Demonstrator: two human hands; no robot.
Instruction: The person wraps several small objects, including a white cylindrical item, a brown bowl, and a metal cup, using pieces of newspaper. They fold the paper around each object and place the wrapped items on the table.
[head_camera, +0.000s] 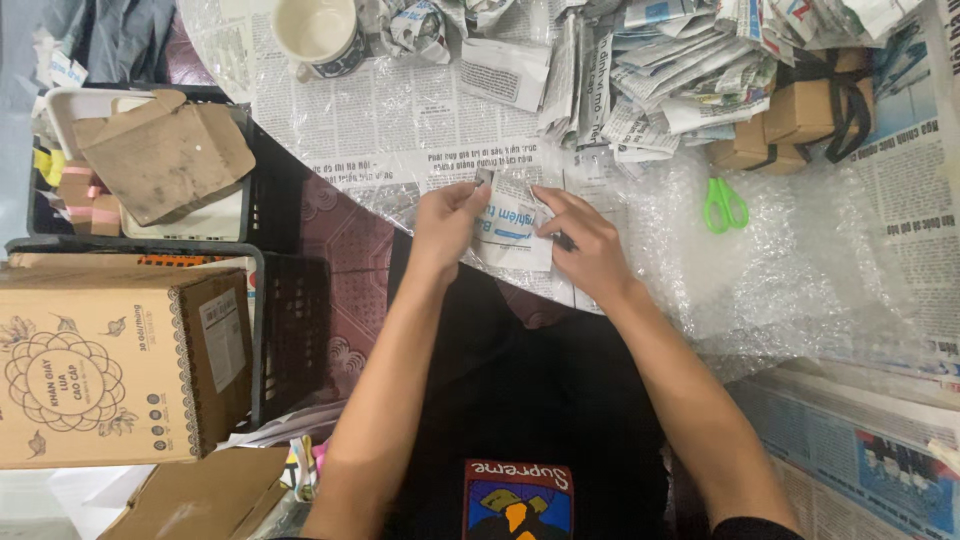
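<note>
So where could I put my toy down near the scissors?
The clear bubble wrap sheet lies bare right of and below the green-handled scissors. Crowded: crumpled newspaper pile and taped brown cardboard boxes above; both hands hold a newspaper-wrapped bundle leftward.

Matt newsprint sheet (512, 232), glossy bubble wrap (790, 270)

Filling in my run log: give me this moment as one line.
left hand: holds printed newspaper piece | right hand: pinches same piece | beside: green-handled scissors on clear bubble wrap

Left hand (447, 222) and right hand (590, 243) pinching newspaper piece (513, 232), green scissors (724, 205) nearby on bubble wrap (800, 270)
</note>
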